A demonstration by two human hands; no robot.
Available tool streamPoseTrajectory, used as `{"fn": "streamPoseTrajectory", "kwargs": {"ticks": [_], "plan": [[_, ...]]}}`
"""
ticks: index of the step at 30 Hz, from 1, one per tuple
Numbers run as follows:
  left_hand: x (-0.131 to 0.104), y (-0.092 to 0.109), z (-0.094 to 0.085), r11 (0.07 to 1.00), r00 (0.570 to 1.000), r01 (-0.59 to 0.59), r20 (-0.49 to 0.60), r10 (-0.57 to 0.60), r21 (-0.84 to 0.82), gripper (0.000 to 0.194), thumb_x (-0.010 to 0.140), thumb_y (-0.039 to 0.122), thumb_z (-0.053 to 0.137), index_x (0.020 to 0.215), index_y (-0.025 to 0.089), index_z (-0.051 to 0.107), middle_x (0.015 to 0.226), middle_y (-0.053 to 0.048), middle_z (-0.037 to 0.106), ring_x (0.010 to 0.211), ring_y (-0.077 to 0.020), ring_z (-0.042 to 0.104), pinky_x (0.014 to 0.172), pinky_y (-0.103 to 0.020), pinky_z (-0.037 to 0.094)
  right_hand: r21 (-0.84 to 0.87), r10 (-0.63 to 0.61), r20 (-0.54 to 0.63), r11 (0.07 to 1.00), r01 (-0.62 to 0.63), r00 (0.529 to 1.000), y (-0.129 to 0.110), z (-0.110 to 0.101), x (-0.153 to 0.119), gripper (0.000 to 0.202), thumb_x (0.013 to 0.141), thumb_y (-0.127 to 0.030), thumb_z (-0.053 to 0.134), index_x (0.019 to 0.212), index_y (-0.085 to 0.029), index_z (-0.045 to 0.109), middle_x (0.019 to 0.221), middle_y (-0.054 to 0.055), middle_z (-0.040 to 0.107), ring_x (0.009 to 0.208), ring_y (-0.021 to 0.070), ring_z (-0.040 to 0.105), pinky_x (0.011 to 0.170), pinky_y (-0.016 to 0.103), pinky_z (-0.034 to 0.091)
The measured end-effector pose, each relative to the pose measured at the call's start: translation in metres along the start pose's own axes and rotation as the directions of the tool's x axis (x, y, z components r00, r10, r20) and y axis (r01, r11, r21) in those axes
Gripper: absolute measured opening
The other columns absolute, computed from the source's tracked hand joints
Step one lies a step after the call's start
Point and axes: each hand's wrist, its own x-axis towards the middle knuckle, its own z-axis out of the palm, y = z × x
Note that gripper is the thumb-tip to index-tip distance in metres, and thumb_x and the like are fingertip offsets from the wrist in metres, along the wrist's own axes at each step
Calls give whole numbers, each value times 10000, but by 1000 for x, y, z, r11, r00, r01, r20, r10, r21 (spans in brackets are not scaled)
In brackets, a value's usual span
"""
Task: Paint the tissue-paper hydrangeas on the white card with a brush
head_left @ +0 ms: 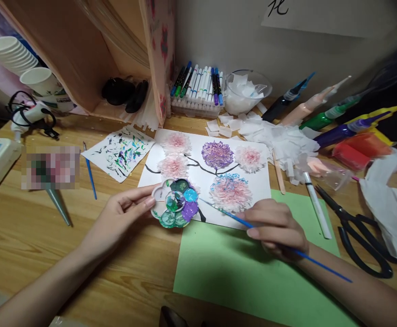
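My left hand (125, 213) grips the left rim of a flower-shaped paint palette (174, 203) with blue, purple and green paint in its wells. In my right hand (275, 227) is a thin blue paintbrush (321, 264); its tip points left, close to the palette's blue well. Behind them lies a white sheet (198, 179) with black branches and several fluffy paper flowers. One flower (217, 155) is purple all over. The lower right pink flower (231, 193) has blue along its top edge. Part of the sheet is hidden by the palette.
Green paper (225, 268) lies under the sheet's right part. Black scissors (362, 231), a white pen (317, 205), paper scraps (280, 141) and paint bottles (334, 113) are on the right. A paint-marked tissue (120, 152) and another brush (90, 171) lie left; markers (198, 84) stand behind.
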Motion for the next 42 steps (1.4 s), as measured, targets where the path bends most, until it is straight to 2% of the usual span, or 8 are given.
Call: {"fn": "streamPoseTrajectory", "kwargs": {"ticks": [3,8,16,19,21,23,26,42], "plan": [[-1,1,1,998,999,-35,-6,35,54,342,742,364,729,1056,229,723,1090,-58,723,1038,-219,655,891,-250,507,10,-126,8,992,126,992,-6,3,11,246,949,-194,340,995,-169,580,960,87,694,901,137,600,750,254,529],[-1,2,0,995,998,-61,23,59,79,322,737,354,734,1037,239,728,1096,-51,718,1013,-210,670,897,-258,512,-21,-2,86,1000,3,996,-6,9,9,306,966,-257,303,1065,-154,574,979,98,710,943,151,601,796,285,503],[1,3,3,995,998,-47,49,42,89,336,726,348,742,1044,241,724,1039,-55,739,963,-211,690,859,-274,538,-8,46,104,999,-45,994,-7,7,1,309,967,-267,303,1100,-187,570,996,81,712,932,160,624,763,311,508],[2,1,0,993,999,-44,28,41,110,349,725,376,738,1044,236,726,1057,-63,734,991,-224,678,881,-288,526,-5,50,-62,999,-50,997,-2,6,-2,286,948,-255,337,1038,-197,603,924,59,708,833,163,631,698,321,493],[2,-1,-5,991,999,-48,-4,49,123,361,729,383,734,1061,242,719,1081,-59,727,1013,-220,666,888,-273,514,24,156,-320,987,-157,935,4,9,-1,252,923,-235,374,935,-224,626,819,29,686,737,165,614,650,336,458],[4,-4,-10,992,998,-43,-39,47,118,396,735,384,730,1105,248,697,1076,-56,730,996,-210,667,853,-251,520,113,274,-530,961,-254,802,10,13,2,242,897,-223,394,815,-225,622,703,12,639,644,167,576,619,350,418],[7,-6,-16,997,996,-7,-89,14,77,448,735,385,730,1157,251,665,1020,-45,746,899,-179,683,765,-215,528,224,369,-595,929,-294,714,17,18,6,237,865,-202,406,714,-210,588,614,1,585,564,161,523,588,347,371],[3,5,-12,993,988,49,-148,-33,107,377,759,385,710,1113,256,692,1011,-8,748,853,-133,652,722,-159,482,156,371,-429,928,-337,823,15,19,5,260,912,-258,372,737,-263,565,591,5,568,560,184,486,592,371,367]]}}
